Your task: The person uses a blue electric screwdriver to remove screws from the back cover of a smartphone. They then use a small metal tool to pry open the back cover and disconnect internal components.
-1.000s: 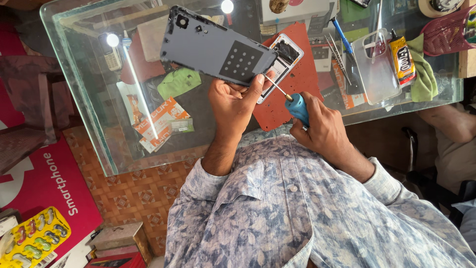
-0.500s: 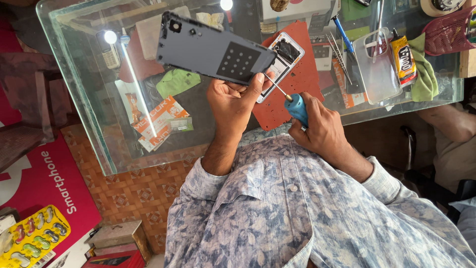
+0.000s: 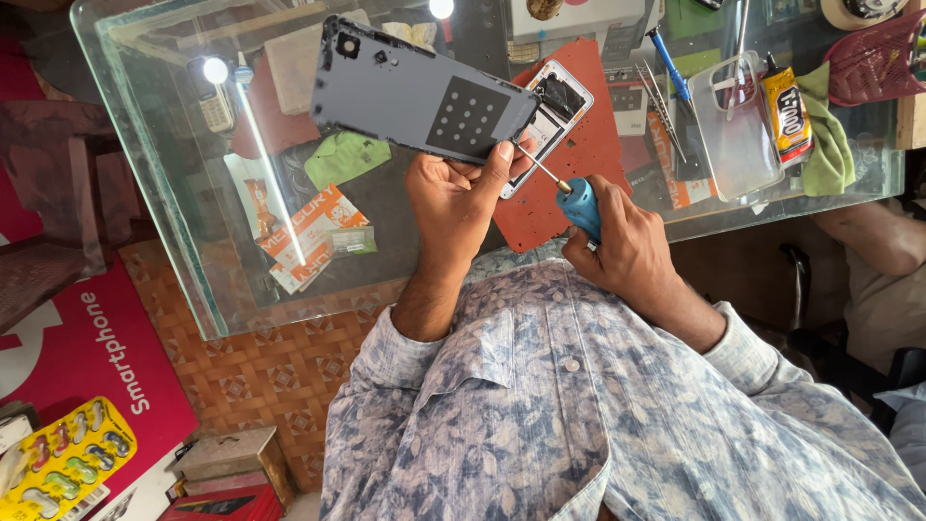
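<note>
Holding the removed grey back cover, left hand clenches it; right hand grasps the blue screwdriver, tip seemingly at the opened phone; reassembly remains.

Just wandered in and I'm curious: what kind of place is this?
Probably a small phone repair stall. The left hand holds a grey phone back cover, the right hand a blue screwdriver, and an opened phone lies on the glass counter.

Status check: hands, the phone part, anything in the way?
Left hand grips grey phone back cover. Right hand holds blue screwdriver, tip at cover's edge. Nothing blocking.
</note>
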Motion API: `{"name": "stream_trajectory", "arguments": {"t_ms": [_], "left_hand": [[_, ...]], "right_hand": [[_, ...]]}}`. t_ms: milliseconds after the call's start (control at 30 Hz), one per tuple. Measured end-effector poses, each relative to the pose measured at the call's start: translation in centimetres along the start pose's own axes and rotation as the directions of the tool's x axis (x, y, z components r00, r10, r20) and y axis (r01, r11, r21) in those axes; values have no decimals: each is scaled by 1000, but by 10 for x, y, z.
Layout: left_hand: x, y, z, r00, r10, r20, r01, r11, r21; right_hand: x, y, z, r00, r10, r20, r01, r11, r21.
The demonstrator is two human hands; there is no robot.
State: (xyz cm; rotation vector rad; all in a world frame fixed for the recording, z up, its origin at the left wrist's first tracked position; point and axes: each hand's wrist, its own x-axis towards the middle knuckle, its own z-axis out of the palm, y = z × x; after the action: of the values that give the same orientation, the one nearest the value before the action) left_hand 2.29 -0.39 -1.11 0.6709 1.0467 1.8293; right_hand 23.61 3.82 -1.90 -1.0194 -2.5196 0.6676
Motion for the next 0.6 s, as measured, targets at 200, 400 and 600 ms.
{"name": "stream_trajectory", "arguments": {"t_ms": [200, 400, 600], "left_hand": [[0, 0, 3, 1000, -16, -21, 15, 999, -53], [0, -1, 4, 999, -14, -29, 12, 996, -86], [0, -3, 2, 999, -33, -21, 31, 994, -109]], "right_hand": [[0, 3, 1, 999, -29, -18, 29, 1000, 3], [1, 2, 1, 1000, -16, 12, 16, 1000, -21], [1, 4, 2, 999, -21, 27, 22, 999, -38]]}}
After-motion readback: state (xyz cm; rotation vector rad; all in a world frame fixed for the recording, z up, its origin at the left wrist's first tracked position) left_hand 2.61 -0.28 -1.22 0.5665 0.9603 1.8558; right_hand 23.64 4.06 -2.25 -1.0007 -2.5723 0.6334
